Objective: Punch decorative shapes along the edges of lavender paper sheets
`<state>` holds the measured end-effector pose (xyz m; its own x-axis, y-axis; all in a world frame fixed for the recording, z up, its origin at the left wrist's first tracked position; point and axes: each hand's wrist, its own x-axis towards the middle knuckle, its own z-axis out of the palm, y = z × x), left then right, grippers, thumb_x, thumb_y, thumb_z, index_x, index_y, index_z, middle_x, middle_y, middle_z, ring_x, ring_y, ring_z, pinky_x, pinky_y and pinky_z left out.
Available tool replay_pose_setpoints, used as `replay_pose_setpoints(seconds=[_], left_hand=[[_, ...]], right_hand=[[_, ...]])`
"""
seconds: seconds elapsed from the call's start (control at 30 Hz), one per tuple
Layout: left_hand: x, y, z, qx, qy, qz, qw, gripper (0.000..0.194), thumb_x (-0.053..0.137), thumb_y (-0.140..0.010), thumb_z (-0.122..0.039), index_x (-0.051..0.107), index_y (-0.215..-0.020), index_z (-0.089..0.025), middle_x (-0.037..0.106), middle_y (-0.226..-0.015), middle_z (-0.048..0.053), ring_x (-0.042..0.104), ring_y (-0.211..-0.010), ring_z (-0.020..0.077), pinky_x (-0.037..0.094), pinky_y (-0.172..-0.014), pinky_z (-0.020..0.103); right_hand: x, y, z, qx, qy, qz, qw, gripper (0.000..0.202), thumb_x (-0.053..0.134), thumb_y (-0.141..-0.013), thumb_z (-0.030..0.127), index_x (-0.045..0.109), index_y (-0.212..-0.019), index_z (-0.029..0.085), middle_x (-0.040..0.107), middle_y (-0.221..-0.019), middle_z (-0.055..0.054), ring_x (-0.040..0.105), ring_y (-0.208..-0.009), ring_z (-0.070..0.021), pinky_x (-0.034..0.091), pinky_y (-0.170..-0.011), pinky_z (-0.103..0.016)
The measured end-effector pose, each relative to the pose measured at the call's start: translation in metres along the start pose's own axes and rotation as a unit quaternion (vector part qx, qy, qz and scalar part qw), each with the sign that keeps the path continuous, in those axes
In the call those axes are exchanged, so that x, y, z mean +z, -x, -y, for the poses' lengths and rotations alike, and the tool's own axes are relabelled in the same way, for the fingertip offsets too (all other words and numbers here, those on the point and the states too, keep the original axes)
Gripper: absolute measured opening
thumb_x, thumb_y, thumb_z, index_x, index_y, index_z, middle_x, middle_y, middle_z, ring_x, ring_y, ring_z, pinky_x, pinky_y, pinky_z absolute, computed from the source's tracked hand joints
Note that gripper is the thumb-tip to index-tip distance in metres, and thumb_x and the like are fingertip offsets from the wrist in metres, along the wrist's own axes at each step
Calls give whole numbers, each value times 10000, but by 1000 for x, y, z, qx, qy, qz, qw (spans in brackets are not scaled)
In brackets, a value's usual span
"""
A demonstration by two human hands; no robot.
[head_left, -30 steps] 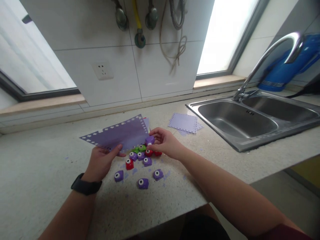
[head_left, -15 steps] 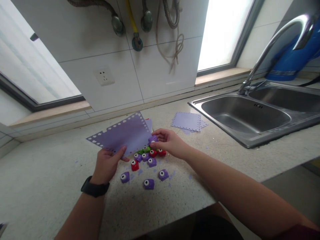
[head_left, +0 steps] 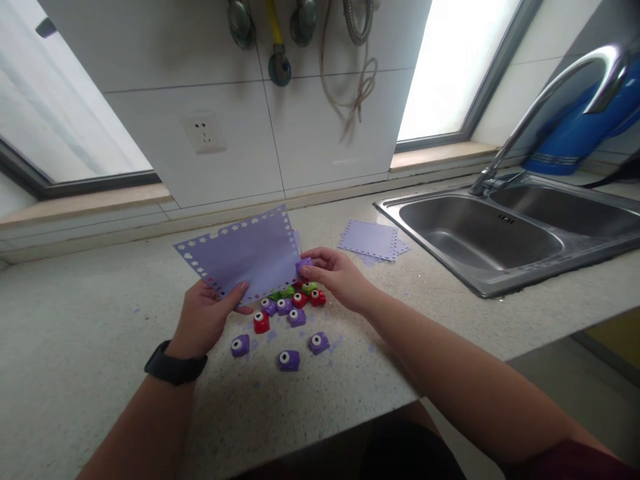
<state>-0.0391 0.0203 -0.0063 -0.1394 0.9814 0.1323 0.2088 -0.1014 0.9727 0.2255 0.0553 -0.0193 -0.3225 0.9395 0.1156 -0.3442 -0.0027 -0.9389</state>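
My left hand (head_left: 210, 313) pinches the lower edge of a lilac sheet of paper (head_left: 245, 253), thumb on its face. Small shaped holes run along the sheet's edges, and it is held tilted above the counter. At the sheet's right corner, my right hand (head_left: 336, 277) grips a purple craft punch (head_left: 303, 267), partly covered by the fingers. Below the paper lie several more small punches: a red punch (head_left: 261, 322), a green punch (head_left: 287, 291) and a purple punch (head_left: 289, 361) among them. Whether the held punch is pressed cannot be made out.
A stack of lilac punched sheets (head_left: 370, 240) lies right of my hands. Further right is a steel double sink (head_left: 480, 287) with a tall faucet (head_left: 543, 100) and a blue container (head_left: 565, 140) behind it. Lilac paper scraps (head_left: 336, 345) dot the speckled counter (head_left: 100, 373).
My view has shifted slightly. The sheet now faces me more, showing more of its surface. Both hands keep their hold, the right one still on the purple craft punch at the corner.
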Motion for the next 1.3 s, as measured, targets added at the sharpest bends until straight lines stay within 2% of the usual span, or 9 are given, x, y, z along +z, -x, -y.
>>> replay_pose_setpoints(seconds=[0.13, 0.33, 0.77, 1.0, 1.3], left_hand=[[-2, -1, 5, 2, 18, 9, 1000, 512, 928, -732, -399, 719, -1142, -175, 810, -1204, 134, 788, -605, 227, 635, -534, 286], [-1, 0, 2, 0, 8, 8, 1000, 434, 922, -732, -370, 756, -1080, -171, 827, -1145, 123, 777, -561, 226, 626, -508, 281], [-2, 0, 2, -4, 8, 13, 1000, 448, 934, -719, -406, 769, -1067, -177, 831, -1125, 104, 778, -570, 222, 625, -502, 267], [-1, 1, 2, -3, -3, 22, 1000, 421, 917, -754, -387, 762, -1079, -169, 837, -1095, 102, 779, -567, 199, 578, -451, 214], [-1, 1, 3, 26, 14, 34, 999, 405, 888, -790, -324, 764, -1140, -160, 812, -1211, 117, 784, -591, 190, 656, -536, 245]], right_hand=[[0, 0, 0, 3, -2, -4, 1000, 403, 932, -747, 378, 728, -1053, 213, 783, -893, -17, 743, -820, -150, 605, -840, -334], [1, 0, 0, -8, -9, -11, 1000, 380, 917, -762, 381, 733, -1050, 215, 755, -871, -3, 718, -798, -149, 603, -849, -355], [3, 0, 1, 0, -32, -19, 999, 365, 918, -757, 399, 748, -1023, 215, 749, -888, -10, 687, -806, -146, 588, -846, -347], [3, -1, 1, -2, -30, -27, 999, 366, 921, -735, 406, 751, -1008, 232, 759, -935, -16, 684, -843, -151, 583, -842, -335], [5, 1, 4, 3, -32, -35, 999, 358, 920, -738, 416, 754, -996, 230, 746, -947, -24, 670, -876, -154, 576, -877, -350]])
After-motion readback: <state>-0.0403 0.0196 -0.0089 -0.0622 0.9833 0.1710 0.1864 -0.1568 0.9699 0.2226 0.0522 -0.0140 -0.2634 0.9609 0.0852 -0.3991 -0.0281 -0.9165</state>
